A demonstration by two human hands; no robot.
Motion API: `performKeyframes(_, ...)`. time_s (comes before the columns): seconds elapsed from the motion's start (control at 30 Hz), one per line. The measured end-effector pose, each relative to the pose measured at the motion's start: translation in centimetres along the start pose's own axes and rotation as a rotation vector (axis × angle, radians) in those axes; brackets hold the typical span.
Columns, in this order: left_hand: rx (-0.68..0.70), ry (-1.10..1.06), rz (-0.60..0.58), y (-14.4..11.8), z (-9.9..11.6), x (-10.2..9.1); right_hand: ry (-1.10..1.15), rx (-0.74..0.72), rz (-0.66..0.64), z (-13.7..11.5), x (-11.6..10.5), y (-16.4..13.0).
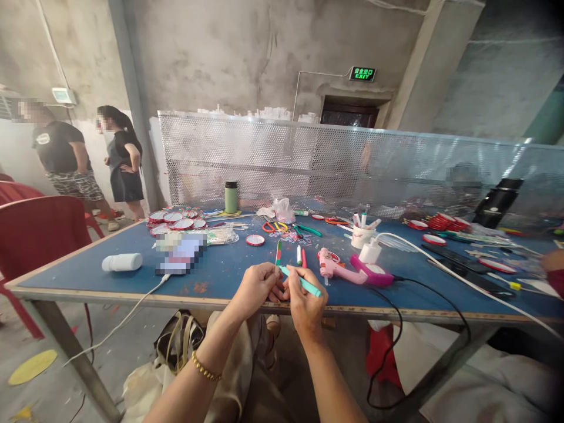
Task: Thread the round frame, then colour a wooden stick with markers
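Note:
My left hand (257, 284) and my right hand (306, 301) meet at the near edge of the blue table (220, 273). My right hand grips a teal utility knife (304, 283) with its tip toward my left fingers. My left hand pinches a thin red, white and green striped stick (278, 251) that points upward. What lies between my left fingertips is hidden. A pink hot glue gun (341, 267) rests on the table just right of my hands.
On the table stand a green flask (231, 197), a white bottle (122, 262), round red-rimmed discs (176, 221), scissors (274, 226) and a white cup of pens (362, 234). A perforated metal screen (352, 164) closes the far side. Red chair (39, 232) at left; two people (88, 158) stand beyond.

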State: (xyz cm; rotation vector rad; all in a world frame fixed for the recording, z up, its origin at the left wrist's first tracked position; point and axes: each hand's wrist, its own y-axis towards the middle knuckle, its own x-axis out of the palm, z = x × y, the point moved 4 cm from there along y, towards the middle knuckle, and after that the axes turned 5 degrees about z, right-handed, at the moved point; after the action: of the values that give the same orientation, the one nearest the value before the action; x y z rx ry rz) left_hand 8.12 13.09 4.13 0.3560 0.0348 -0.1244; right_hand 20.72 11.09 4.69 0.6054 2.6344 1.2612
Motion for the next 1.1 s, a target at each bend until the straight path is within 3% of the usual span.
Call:
performKeyframes(0.8,-0.023,-0.018,-0.003,-0.09,-0.03,0.08,0.062,0.051,0.043,0.10,-0.10,-0.14)
performKeyframes(1.1,-0.004,-0.004,0.009,-0.12,0.22,-0.10,0.048,0.035,-0.027,0.68,0.27,-0.37)
